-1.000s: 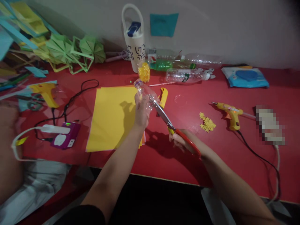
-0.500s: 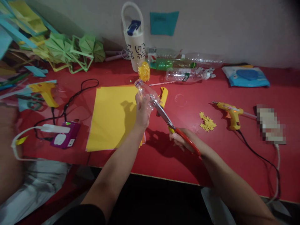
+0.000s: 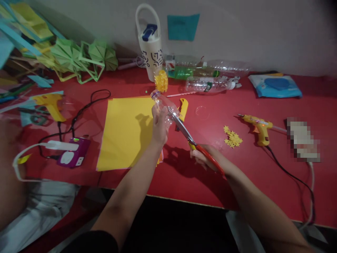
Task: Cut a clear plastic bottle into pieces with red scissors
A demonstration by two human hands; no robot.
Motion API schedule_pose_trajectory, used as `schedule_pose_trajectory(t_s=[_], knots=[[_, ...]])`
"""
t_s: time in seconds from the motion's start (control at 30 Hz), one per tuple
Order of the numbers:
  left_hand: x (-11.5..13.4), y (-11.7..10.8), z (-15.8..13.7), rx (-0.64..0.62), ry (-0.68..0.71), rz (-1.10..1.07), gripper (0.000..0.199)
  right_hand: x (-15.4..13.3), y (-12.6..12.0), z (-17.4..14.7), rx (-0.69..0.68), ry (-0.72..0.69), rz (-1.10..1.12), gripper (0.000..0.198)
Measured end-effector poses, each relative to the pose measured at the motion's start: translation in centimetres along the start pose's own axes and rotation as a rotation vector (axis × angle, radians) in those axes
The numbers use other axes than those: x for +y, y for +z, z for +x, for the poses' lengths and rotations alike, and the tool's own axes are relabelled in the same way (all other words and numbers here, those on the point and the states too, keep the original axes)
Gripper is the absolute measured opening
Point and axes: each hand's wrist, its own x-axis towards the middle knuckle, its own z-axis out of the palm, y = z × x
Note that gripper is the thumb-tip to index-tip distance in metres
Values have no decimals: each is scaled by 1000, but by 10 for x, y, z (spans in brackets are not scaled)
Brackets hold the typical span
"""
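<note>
My left hand (image 3: 160,124) is closed around a clear plastic bottle top (image 3: 171,104), its neck with a purple ring tilted up and away to the left. In my right hand (image 3: 204,158) are scissors (image 3: 207,158) with red and yellow handles. Their blades reach up-left to the bottle's plastic beside my left fingers; whether the tips are inside it or behind it, I cannot tell. Just beyond lies a yellow-handled cutter (image 3: 183,109), partly covered by the bottle and blades. Yellow paper sheets (image 3: 123,133) lie stacked under and left of my left forearm.
Yellow paper stars (image 3: 233,137) and a glue gun (image 3: 259,126) with a cord lie at right. Plastic bottles (image 3: 202,84), a white tumbler (image 3: 151,52) and a wipes pack (image 3: 275,86) line the back. At left are another glue gun (image 3: 51,103), a purple power adapter (image 3: 73,153) and a person's leg (image 3: 39,207).
The hands, bottle top and scissors keep nearly the same pose. The whole view has shifted very slightly.
</note>
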Motion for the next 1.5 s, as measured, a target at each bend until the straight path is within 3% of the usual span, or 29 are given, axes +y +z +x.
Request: schedule_pose_trajectory(t_s=[0.6,0.77,1.07,1.27,1.5], knots=[[-2,-9,10,-155,72,62,19,-5,7,2,100,122,-8,48],[-2,-12,13,-141,70,75,28,-6,8,3,97,138,2,47],[-11,-14,7,-317,113,139,52,-2,11,4,106,45,22,54],[-12,-20,13,-333,118,208,65,-9,12,3,119,57,22,56],[-10,-18,12,-319,95,212,52,-10,15,1,153,64,20,58]])
